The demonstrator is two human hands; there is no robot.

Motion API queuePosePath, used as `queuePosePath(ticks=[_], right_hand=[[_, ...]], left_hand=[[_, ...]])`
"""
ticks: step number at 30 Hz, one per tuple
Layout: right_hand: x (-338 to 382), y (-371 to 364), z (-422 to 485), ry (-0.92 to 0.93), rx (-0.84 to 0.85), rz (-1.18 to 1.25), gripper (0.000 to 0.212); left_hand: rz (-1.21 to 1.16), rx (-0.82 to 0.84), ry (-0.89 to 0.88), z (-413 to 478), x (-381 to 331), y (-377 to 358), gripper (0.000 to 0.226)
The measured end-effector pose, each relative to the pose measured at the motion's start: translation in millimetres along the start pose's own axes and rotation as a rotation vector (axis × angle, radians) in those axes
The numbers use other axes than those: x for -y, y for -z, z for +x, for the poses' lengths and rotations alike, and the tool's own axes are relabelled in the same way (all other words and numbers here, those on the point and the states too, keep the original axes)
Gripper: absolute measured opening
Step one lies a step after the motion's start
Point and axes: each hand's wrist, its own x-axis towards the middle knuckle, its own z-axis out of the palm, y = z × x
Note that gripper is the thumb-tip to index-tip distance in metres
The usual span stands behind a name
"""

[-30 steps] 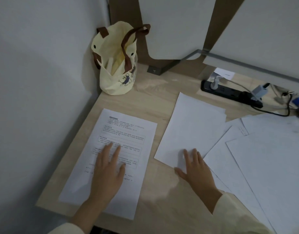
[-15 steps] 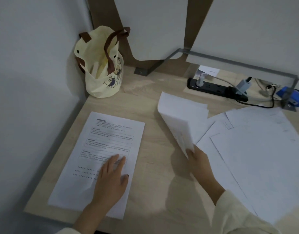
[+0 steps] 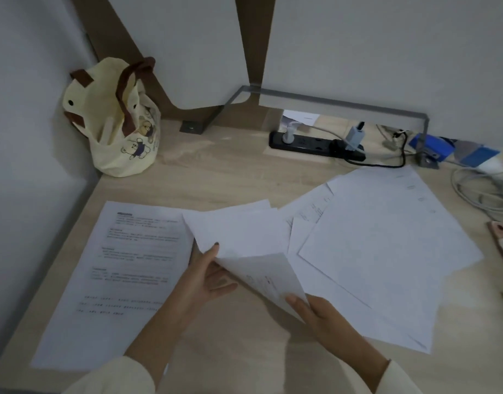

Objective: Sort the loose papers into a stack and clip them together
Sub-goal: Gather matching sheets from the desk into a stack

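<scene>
A printed sheet [image 3: 125, 268] lies flat at the left of the wooden desk [image 3: 230, 177]. A blank white sheet [image 3: 244, 240] is lifted and curled above the desk's middle, held by both hands. My left hand [image 3: 207, 277] grips its left lower edge, thumb on top. My right hand [image 3: 318, 314] pinches its folded-over near corner. Several loose white sheets [image 3: 386, 243] are fanned out on the desk to the right, overlapping each other. No clip is visible.
A cream tote bag [image 3: 117, 123] with brown handles stands in the back left corner by the wall. A black power strip [image 3: 312, 143] with plugs and cables lies at the back. Tangled cables [image 3: 483, 191] and blue items [image 3: 455, 149] sit at the far right.
My left hand has left the printed sheet and taken hold of the lifted sheet. The sheet has moved left, toward the printed page, and turned over partly.
</scene>
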Motion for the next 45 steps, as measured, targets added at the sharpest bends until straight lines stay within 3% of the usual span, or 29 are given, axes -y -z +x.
queuePosePath(ticks=[3, 7, 13, 16, 21, 25, 29, 33, 38, 42, 43, 45], right_hand=[[-6, 9, -6, -0.029, -0.069, 0.043, 0.045], [-7, 19, -15, -0.046, -0.129, 0.165, 0.049], [-10, 37, -18, -0.054, -0.335, 0.574, 0.031], [-14, 41, -18, 0.002, -0.426, 0.813, 0.027], [-40, 50, -22, 0.070, -0.629, 1.279, 0.033], [-63, 49, -25, 0.017, -0.702, 1.425, 0.037], [-72, 47, -25, 0.060, -0.701, 1.397, 0.039], [-47, 50, -27, 0.158, -0.628, 1.241, 0.039], [18, 41, -32, 0.215, -0.399, 0.680, 0.023], [38, 7, -29, 0.271, -0.155, 0.220, 0.023], [39, 1, -29, 0.261, -0.102, 0.186, 0.030], [39, -6, -31, 0.227, -0.052, 0.156, 0.066]], left_hand=[[0.037, -0.029, 0.002, 2, 9, -13, 0.032], [0.055, -0.032, -0.019, 5, 11, -26, 0.031], [0.365, 0.023, 0.066, 10, 13, -34, 0.029], [0.335, 0.051, 0.118, 8, 17, -37, 0.033], [0.412, -0.188, 0.047, 13, 24, -32, 0.031], [0.378, -0.277, -0.013, 13, 3, -23, 0.034], [0.368, -0.289, -0.128, 5, -18, -12, 0.039], [0.325, -0.198, -0.116, -5, -34, -13, 0.032], [0.369, -0.041, -0.047, -15, -48, -37, 0.023], [0.245, 0.074, 0.012, -25, -53, -66, 0.022], [0.200, 0.111, 0.034, -26, -53, -72, 0.023], [0.078, 0.151, 0.083, -29, -53, -82, 0.025]])
